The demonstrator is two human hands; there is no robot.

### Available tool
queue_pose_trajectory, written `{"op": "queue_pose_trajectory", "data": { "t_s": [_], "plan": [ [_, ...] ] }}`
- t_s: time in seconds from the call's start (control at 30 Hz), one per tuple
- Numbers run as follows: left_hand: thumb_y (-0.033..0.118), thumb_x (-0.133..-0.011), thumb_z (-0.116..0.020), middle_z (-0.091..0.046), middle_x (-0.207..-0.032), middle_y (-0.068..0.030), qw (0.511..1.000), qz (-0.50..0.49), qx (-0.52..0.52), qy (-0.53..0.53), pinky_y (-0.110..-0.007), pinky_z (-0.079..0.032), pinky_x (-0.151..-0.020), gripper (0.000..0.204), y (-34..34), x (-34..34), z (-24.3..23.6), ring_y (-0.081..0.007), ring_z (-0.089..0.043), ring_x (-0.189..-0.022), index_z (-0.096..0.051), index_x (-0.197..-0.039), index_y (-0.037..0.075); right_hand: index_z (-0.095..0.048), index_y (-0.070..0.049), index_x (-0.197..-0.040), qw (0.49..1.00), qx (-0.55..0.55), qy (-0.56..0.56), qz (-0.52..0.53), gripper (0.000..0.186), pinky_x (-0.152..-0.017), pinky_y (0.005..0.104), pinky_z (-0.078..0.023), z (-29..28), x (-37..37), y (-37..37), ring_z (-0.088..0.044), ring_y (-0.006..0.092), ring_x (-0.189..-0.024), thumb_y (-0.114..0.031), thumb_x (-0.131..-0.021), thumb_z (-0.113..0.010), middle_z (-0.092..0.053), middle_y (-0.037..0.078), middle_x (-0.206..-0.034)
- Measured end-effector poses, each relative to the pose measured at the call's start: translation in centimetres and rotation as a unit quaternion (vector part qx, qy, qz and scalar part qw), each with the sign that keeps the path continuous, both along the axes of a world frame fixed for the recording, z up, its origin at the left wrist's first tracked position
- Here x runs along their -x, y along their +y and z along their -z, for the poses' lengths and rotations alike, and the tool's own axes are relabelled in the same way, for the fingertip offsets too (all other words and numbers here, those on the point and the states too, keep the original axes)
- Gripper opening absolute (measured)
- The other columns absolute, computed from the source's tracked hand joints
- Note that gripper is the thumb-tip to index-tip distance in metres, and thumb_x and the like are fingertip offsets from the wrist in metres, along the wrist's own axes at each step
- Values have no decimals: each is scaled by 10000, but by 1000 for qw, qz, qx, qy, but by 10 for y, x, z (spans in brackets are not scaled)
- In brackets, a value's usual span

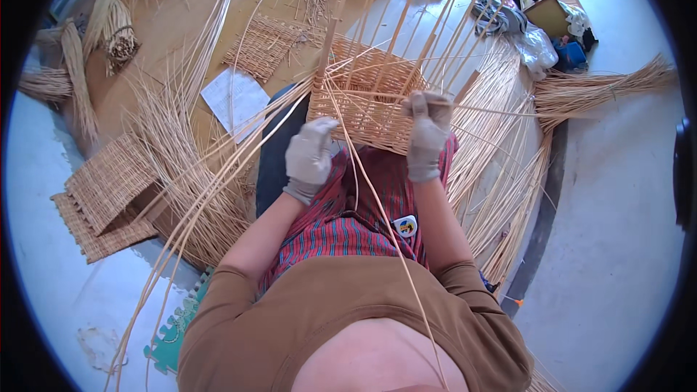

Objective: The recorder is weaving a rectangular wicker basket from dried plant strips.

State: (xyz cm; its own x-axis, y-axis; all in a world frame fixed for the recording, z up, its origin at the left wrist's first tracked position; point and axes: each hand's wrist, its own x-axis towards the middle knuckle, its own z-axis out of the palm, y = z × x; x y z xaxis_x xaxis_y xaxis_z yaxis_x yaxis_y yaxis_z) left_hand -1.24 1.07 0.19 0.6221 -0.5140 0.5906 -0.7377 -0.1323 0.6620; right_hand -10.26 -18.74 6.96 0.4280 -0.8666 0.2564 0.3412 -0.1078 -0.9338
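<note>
A partly woven wicker basket [370, 116] rests on my lap, with tall upright stakes [392, 14] and long loose reeds [239, 145] trailing from its left corner. My gloved left hand [311, 152] is curled beside the basket's lower left edge; what its fingers hold, if anything, is hidden. At the right end of the basket my gloved right hand [428, 131] grips a pale reed [494, 111] that runs out to the right.
Woven panels [109, 185] lie at left, another [261, 51] beyond a white paper [229, 101]. Reed bundles [602, 87] surround me on mats and pale floor. At back right are a cluttered box [548, 14], plastic bags and cloths.
</note>
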Motion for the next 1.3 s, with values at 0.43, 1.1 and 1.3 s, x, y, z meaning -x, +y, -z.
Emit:
{"op": "queue_pose_trajectory", "data": {
  "t_s": [0.43, 1.1, 1.3],
  "plan": [
    [151, -1008, -620, -641, -766, -27, 914, -8, -6, 406, -306, -551, -558, 84, -103, -27, -23, -126, -654, -631, -603, -963, 82, -443, -183, -1511, 854, 457, 242, 50, 675, -893, 367, -542, -56, -93, -25, -680, 242, -1106, -8, -896, -658, -520, 174, -1482],
    [90, -1022, -569, -660, -1112, -174, 994, -26, 106, 3, -339, -561, -703, 377, -117, -1, -47, -188, -696, -794, -495, -1390, 46, -615, -54, -1095, 985, -124, 120, -12, 154, -596, 250, -560, 30, 58, -71, -705, 143, -753, -193, -1053, -565, -737, 96, -972],
    [373, -998, -562, -716, -1025, -204, 846, 123, -270, 444, -476, -543, -823, 323, -156, -9, -63, -373, -696, -944, -677, -1150, 112, -515, -129, -1469, 883, 377, 250, 124, 508, -980, 370, -520, -18, -11, -81, -625, 237, -1156, -119, -975, -633, -579, 177, -1384]
  ]
}}
